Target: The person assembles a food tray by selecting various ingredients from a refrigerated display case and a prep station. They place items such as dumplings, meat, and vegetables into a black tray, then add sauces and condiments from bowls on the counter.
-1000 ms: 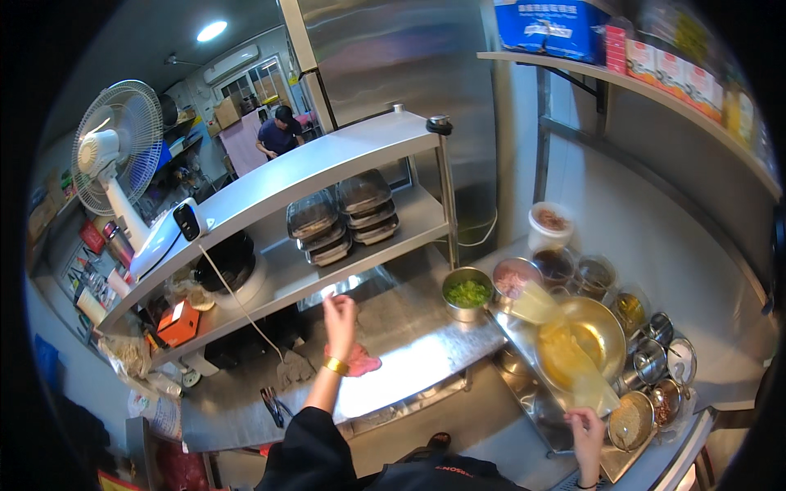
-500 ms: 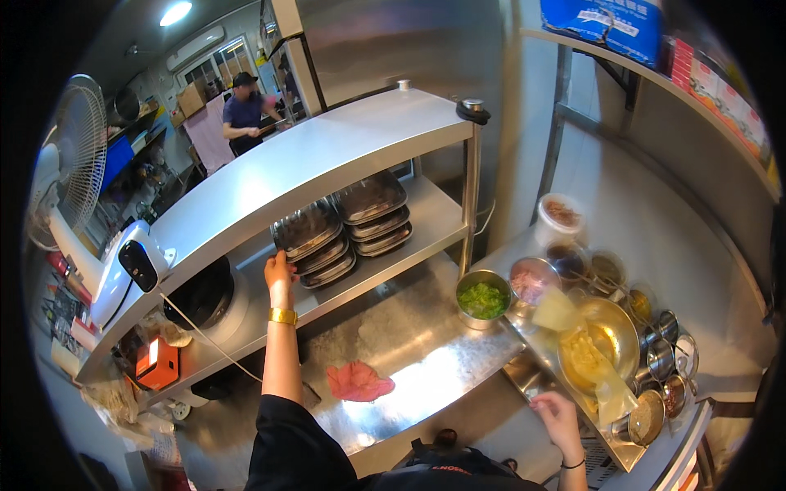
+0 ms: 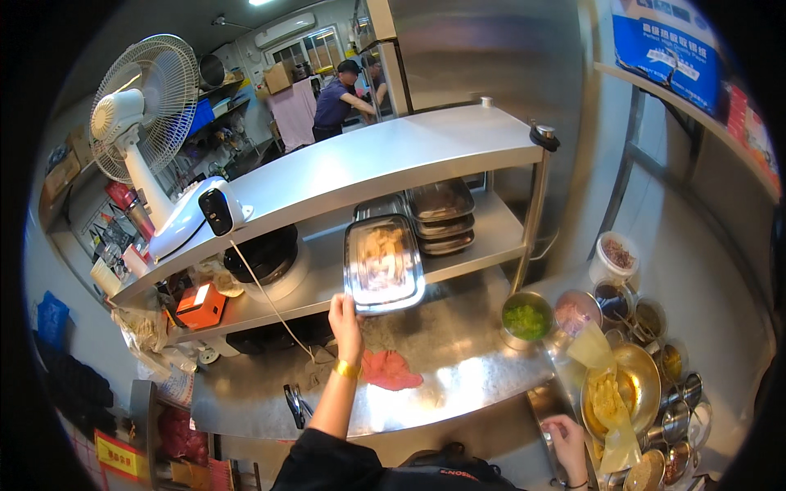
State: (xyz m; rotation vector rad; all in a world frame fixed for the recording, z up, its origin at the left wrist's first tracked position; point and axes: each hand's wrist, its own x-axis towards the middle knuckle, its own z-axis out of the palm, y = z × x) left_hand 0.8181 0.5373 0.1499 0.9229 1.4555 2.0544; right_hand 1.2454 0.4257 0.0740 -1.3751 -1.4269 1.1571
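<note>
My left hand point(image 3: 347, 321) grips the near edge of a dark-rimmed food tray point(image 3: 383, 263) with a shiny, clear-looking top and tan pieces showing through glare. The tray is tilted in front of the lower shelf, where a stack of similar trays point(image 3: 442, 214) stands just to the right. Below it, a crumpled red cloth point(image 3: 391, 370) lies on the steel counter. My right hand point(image 3: 566, 443) is low at the right, fingers curled together beside the counter edge; what they hold, if anything, cannot be made out. Near it is a metal bowl point(image 3: 651, 385) with yellow food in a bag-like wrap.
A pot of chopped greens point(image 3: 526, 317) stands at the counter's right end, with several small ingredient containers beyond. Above runs a steel shelf point(image 3: 360, 168) bearing a fan point(image 3: 147, 106) and a white device. A thin cable point(image 3: 266, 290) hangs across the left side. Another person point(image 3: 340, 102) works far behind.
My left hand has drawn a tray off the left stack, toward me. My right hand has shifted slightly downward, fingers more curled. The view has turned left.
</note>
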